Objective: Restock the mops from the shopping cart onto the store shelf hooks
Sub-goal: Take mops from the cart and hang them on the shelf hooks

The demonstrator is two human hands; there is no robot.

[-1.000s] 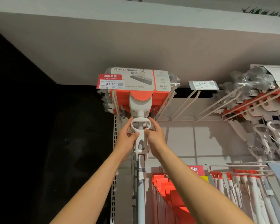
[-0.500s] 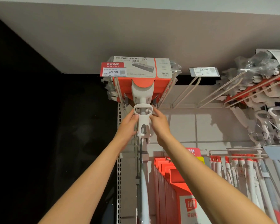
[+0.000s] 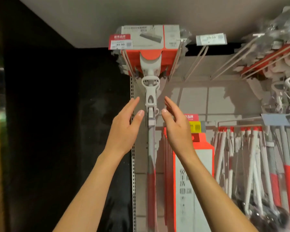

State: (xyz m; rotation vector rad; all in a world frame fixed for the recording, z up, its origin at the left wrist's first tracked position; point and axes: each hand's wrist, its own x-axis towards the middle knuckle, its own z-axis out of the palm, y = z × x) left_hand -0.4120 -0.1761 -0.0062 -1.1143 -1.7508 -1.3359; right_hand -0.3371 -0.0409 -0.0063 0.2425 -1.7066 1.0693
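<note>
Mop (image 3: pixel 150 91): hangs from the top shelf hooks (image 3: pixel 128 61), handle pointing down between both hands.
Left hand (image 3: pixel 124 129): fingers straight, holding nothing, just beside the handle.
Right hand (image 3: pixel 177 128): likewise spread, empty.

Red price tag (image 3: pixel 120 42) on the top-left hook is showing "49.90". Neighbouring white price label (image 3: pixel 211 39) is reading roughly "59.50", blurred. Other print is staying illegible.

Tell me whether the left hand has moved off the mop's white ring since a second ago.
Yes. The left hand has dropped below the white ring it was touching and now sits open beside the mop handle.
</note>
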